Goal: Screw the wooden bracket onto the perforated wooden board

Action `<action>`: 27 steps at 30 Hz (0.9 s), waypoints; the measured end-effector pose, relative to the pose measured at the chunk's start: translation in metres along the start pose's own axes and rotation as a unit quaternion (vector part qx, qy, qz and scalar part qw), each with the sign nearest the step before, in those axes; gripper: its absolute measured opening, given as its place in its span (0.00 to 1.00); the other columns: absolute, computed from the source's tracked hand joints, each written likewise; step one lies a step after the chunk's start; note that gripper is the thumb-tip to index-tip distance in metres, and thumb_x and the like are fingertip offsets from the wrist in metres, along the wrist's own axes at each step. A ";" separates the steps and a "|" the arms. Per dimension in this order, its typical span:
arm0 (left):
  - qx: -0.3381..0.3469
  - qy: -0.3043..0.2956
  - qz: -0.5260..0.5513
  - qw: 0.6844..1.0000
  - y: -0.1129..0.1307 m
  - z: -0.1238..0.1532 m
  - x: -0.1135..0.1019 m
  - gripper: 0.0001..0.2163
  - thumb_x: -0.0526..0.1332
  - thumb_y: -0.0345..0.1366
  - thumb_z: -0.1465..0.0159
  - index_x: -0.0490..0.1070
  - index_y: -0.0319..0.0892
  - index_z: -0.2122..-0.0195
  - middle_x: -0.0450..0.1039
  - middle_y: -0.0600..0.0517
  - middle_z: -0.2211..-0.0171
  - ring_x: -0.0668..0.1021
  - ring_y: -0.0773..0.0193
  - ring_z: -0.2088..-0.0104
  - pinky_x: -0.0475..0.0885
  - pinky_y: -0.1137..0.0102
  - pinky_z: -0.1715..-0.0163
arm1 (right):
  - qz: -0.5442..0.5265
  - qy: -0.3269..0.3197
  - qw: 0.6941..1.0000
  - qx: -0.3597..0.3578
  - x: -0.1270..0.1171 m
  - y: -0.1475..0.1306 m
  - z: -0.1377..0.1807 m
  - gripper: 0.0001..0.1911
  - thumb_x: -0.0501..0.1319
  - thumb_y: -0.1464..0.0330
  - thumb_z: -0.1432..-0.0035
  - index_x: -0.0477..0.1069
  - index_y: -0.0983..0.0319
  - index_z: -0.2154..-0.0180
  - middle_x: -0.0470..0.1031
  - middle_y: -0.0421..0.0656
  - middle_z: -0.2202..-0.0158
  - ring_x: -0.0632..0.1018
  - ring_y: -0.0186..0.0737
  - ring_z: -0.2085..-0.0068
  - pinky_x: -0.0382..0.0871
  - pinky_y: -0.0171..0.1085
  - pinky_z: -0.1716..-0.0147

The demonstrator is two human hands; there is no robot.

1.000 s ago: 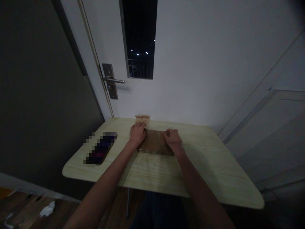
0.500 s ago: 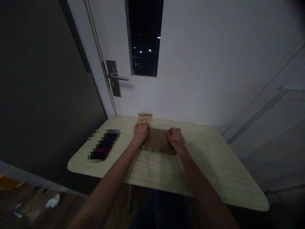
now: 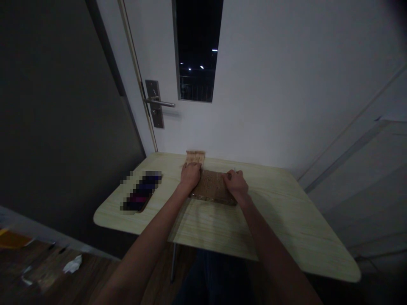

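A flat brown board [image 3: 212, 189] with a dotted top lies on the pale wooden table [image 3: 286, 228], close to the wall. My left hand [image 3: 190, 176] rests on the board's left far corner with its fingers curled down. My right hand [image 3: 235, 184] lies over the board's right edge, fingers bent over it. A small stack of light wooden pieces [image 3: 195, 157] stands just beyond my left hand, touching or nearly touching the fingertips. The light is dim, so whether either hand pinches something small is hidden.
A dark flat object, blurred out [image 3: 142, 196], lies on the table's left part. A white door with a metal handle [image 3: 158, 103] and a narrow dark window [image 3: 197, 51] stands right behind the table. Crumpled white paper [image 3: 73, 264] lies on the wooden floor at lower left.
Both hands stay on the board in nearly the same pose. The view has shifted a little, so the table and door sit slightly further right and up.
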State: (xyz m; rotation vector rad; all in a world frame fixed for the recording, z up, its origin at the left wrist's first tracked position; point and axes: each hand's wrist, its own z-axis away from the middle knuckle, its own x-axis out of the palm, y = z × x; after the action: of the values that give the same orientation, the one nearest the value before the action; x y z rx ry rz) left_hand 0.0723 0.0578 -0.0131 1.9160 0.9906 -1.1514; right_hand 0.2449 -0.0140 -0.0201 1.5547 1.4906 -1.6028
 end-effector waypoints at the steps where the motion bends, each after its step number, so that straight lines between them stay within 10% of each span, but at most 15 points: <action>1: 0.000 0.005 0.002 1.000 0.001 0.000 0.000 0.15 0.49 0.26 0.37 0.71 0.39 0.53 0.75 0.44 0.55 0.74 0.56 0.53 0.61 0.61 0.46 | 0.003 -0.001 1.000 0.000 0.000 0.000 0.000 0.18 0.51 0.57 0.38 0.71 0.61 0.58 0.66 0.49 0.58 0.74 0.40 0.61 0.64 0.35 0.67; 27: 0.033 0.113 0.197 0.973 0.014 -0.011 0.005 0.09 0.55 0.27 0.38 0.69 0.37 0.58 0.74 0.45 0.61 0.75 0.60 0.59 0.70 0.66 0.57 | 0.039 -0.021 0.999 0.011 -0.004 -0.006 0.003 0.20 0.48 0.56 0.37 0.70 0.62 0.56 0.65 0.50 0.54 0.75 0.42 0.59 0.66 0.36 0.64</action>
State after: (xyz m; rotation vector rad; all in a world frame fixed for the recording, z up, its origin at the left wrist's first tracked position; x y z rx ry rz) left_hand 0.0907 0.0612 -0.0115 2.2070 0.6455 -0.7585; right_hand 0.2398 -0.0163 -0.0152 1.5630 1.3769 -1.6031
